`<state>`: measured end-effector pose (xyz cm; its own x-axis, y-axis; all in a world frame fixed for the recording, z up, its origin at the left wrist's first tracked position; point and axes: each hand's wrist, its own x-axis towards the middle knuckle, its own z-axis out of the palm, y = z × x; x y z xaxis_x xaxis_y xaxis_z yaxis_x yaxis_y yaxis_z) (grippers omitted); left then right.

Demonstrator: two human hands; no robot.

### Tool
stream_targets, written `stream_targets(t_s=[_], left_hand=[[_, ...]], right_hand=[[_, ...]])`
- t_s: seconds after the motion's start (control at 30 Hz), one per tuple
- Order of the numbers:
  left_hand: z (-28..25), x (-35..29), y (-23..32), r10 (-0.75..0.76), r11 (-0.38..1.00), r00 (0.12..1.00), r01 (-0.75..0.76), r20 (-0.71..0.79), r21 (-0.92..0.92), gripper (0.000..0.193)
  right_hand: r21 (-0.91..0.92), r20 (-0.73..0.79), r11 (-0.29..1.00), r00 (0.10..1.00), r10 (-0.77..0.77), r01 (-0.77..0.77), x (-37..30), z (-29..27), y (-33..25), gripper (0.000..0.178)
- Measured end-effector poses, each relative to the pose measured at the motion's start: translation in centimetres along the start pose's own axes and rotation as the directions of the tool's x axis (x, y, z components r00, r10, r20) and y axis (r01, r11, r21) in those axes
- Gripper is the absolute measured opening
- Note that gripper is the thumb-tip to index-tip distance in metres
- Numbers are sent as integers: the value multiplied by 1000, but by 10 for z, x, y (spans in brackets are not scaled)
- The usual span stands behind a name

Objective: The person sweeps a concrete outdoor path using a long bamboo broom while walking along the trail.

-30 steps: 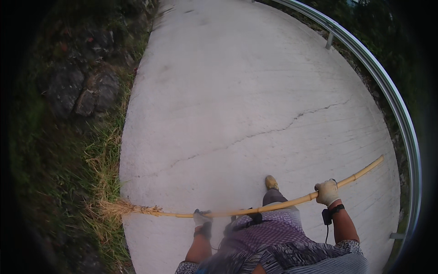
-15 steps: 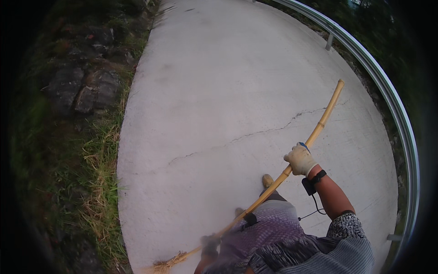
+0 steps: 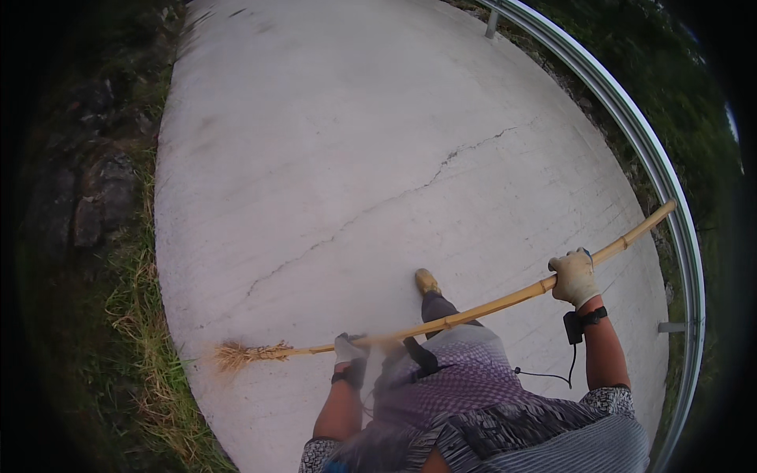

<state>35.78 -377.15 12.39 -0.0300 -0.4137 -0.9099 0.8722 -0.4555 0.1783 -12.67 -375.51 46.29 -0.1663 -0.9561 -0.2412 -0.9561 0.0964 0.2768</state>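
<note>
A long bamboo-handled broom [image 3: 497, 301] lies across in front of my body, its frayed straw head [image 3: 236, 355] at the left and the bare pole end at the right. My right hand [image 3: 575, 278], in a pale work glove, is closed around the handle toward that bare end. On the left, my gloved left hand [image 3: 349, 349] grips the thin part of the handle just behind the straw head. Smearing blurs the handle beside the left hand. The straw is close to the pavement's grassy edge; whether it touches the ground I cannot tell.
Pale concrete pavement [image 3: 315, 173] with a long crack runs ahead. Grass [image 3: 134, 315] and dark rocks [image 3: 98, 197] border it on the left. A metal guardrail [image 3: 643, 130] curves along the right; the pole's end overlaps it in view. One shoe [image 3: 426, 281] shows below me.
The broom has swung from a steep slant to nearly level, its straw head rising in view and its bare end dropping rightward. My left hand shows more clearly. The view has shifted along the pavement.
</note>
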Motion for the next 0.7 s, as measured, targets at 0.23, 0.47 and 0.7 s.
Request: stream_targets(t_s=[0.23, 0.47, 0.7], left_hand=[[102, 21, 20, 122, 992, 983, -119, 136, -30, 13], [170, 0, 43, 287, 944, 951, -262, 113, -199, 17], [160, 13, -3, 341, 875, 904, -406, -258, -265, 15]], right_hand=[[88, 76, 987, 988, 131, -138, -8, 65, 26, 19], [144, 93, 987, 994, 56, -70, 85, 121, 100, 17], [110, 130, 989, 985, -117, 103, 196, 99, 134, 16]])
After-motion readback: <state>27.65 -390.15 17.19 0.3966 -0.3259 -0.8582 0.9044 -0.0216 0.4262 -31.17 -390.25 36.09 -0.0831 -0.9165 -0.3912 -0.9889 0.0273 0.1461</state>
